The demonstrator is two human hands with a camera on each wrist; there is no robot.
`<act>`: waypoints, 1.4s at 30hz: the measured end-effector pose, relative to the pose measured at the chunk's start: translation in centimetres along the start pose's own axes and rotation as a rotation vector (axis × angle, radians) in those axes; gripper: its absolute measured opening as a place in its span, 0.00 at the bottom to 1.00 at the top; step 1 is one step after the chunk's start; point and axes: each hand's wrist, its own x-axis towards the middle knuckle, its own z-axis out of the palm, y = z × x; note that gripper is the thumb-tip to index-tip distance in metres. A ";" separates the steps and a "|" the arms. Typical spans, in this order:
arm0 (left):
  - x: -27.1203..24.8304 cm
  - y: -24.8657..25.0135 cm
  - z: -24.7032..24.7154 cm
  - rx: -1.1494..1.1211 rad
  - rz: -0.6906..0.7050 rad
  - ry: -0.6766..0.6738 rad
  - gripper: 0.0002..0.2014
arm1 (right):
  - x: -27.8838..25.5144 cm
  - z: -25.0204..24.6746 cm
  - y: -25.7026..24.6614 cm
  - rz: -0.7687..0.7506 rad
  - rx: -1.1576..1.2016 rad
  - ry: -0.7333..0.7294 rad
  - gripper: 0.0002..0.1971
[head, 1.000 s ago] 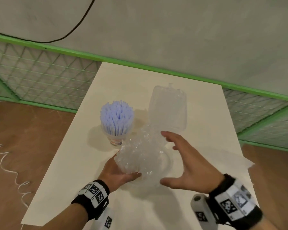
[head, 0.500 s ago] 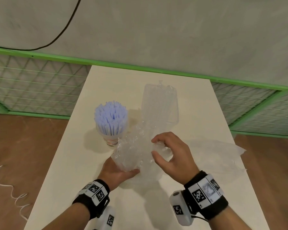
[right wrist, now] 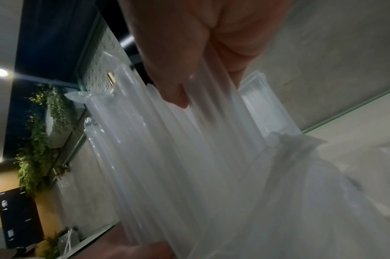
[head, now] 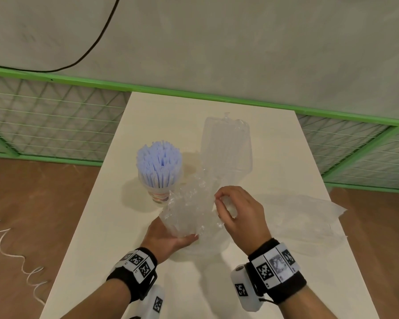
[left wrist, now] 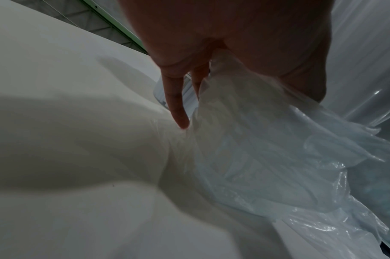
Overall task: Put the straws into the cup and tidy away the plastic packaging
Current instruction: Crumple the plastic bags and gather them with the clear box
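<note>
Pale blue straws [head: 159, 161] stand bunched in a clear cup [head: 158, 195] on the white table [head: 106, 226]. Just right of the cup I hold a crumpled wad of clear plastic packaging [head: 191, 208] above the table. My left hand [head: 171, 238] grips it from below, thumb on its underside. In the left wrist view the film [left wrist: 278, 157] spills out of that hand. My right hand [head: 237, 210] curls over the wad's right side and pinches the plastic; in the right wrist view its fingers [right wrist: 174, 84] press creased film [right wrist: 167, 157].
A clear plastic clamshell box [head: 226, 146] lies behind the wad. A flat clear bag [head: 304, 215] lies at the table's right edge, overhanging it. A green wire-mesh fence [head: 55, 125] runs behind the table. A white cord [head: 14, 254] lies on the brown floor at left.
My right hand went from spread beside the wad to curled onto it, pinching the plastic. The left hand has kept its hold underneath.
</note>
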 end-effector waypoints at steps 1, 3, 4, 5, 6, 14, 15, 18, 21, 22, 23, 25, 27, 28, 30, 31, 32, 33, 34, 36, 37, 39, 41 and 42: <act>0.0 0.0 0.0 -0.004 -0.002 0.004 0.40 | 0.1 -0.1 0.0 -0.004 -0.009 0.000 0.06; 0.1 0.0 0.0 0.001 -0.009 0.004 0.40 | 0.5 -0.6 0.0 -0.021 -0.042 0.017 0.05; 0.1 0.0 0.1 0.004 -0.012 0.002 0.40 | 0.8 -1.0 -0.1 -0.029 -0.056 0.027 0.06; 0.2 0.0 0.1 0.005 -0.016 -0.001 0.40 | 1.1 -1.3 -0.2 -0.035 -0.064 0.036 0.07; 0.2 0.0 0.0 0.008 -0.019 -0.003 0.41 | 1.4 -1.5 -0.3 -0.040 -0.067 0.044 0.07; 0.3 -0.1 -0.1 0.010 -0.006 -0.014 0.43 | 3.8 -4.0 -0.8 -0.049 -0.058 0.119 0.08; 0.3 0.0 0.0 0.005 -0.008 -0.014 0.42 | 4.2 -4.6 -1.0 -0.054 -0.049 0.119 0.09; 0.3 0.0 -0.1 0.004 -0.013 -0.016 0.41 | 5.7 -6.7 -1.5 -0.041 0.005 0.152 0.09; 0.3 -0.1 -0.1 0.037 -0.005 -0.009 0.41 | 7.7 -9.4 -1.5 0.043 0.137 0.207 0.10; 0.2 -0.1 -0.1 0.039 -0.006 -0.005 0.40 | 8.4 -10.2 -1.4 0.074 0.193 0.216 0.09; 0.2 0.0 -0.1 0.039 -0.010 -0.001 0.40 | 9.1 -11.2 -1.4 0.095 0.256 0.231 0.09; 0.0 0.0 -0.1 0.029 -0.022 0.007 0.40 | 10.6 -13.2 -1.3 0.091 0.349 0.284 0.09; 0.0 0.1 -0.1 0.028 -0.032 0.014 0.41 | 12.3 -15.2 -1.5 0.068 0.370 0.340 0.09; 0.0 0.0 -0.1 0.032 -0.036 0.014 0.42 | 13.2 -16.0 -1.8 0.048 0.384 0.362 0.08; -0.1 0.1 -0.1 0.026 -0.035 0.005 0.42 | 15.1 -16.8 -2.1 -0.009 0.429 0.388 0.06; -0.1 0.2 -0.1 0.019 -0.038 0.002 0.41 | 16.2 -16.6 -2.0 -0.034 0.444 0.389 0.06; -0.2 0.4 -0.1 0.013 -0.041 0.001 0.41 | 17.4 -16.1 -1.4 -0.050 0.450 0.381 0.06; -0.2 0.5 -0.1 0.011 -0.043 0.002 0.40 | 18.7 -15.1 -0.6 -0.052 0.449 0.356 0.08; -0.2 0.5 -0.1 0.010 -0.041 0.000 0.40 | 19.9 -13.8 0.5 -0.046 0.445 0.309 0.09; -0.2 0.6 -0.2 0.016 -0.034 -0.002 0.39 | 21.7 -10.9 2.7 -0.022 0.445 0.168 0.09; -0.2 0.5 -0.2 0.020 -0.033 0.001 0.40 | 22.1 -9.4 3.8 -0.002 0.441 0.085 0.08; -0.2 0.4 -0.1 0.031 -0.036 0.012 0.40 | 22.5 -6.8 6.0 0.038 0.370 -0.055 0.06; -0.2 0.3 -0.1 0.042 -0.047 0.024 0.42 | 22.3 -5.2 7.7 0.023 0.228 -0.144 0.06; -0.2 0.2 0.0 0.040 -0.054 0.027 0.42 | 22.1 -4.6 8.3 0.002 0.151 -0.183 0.07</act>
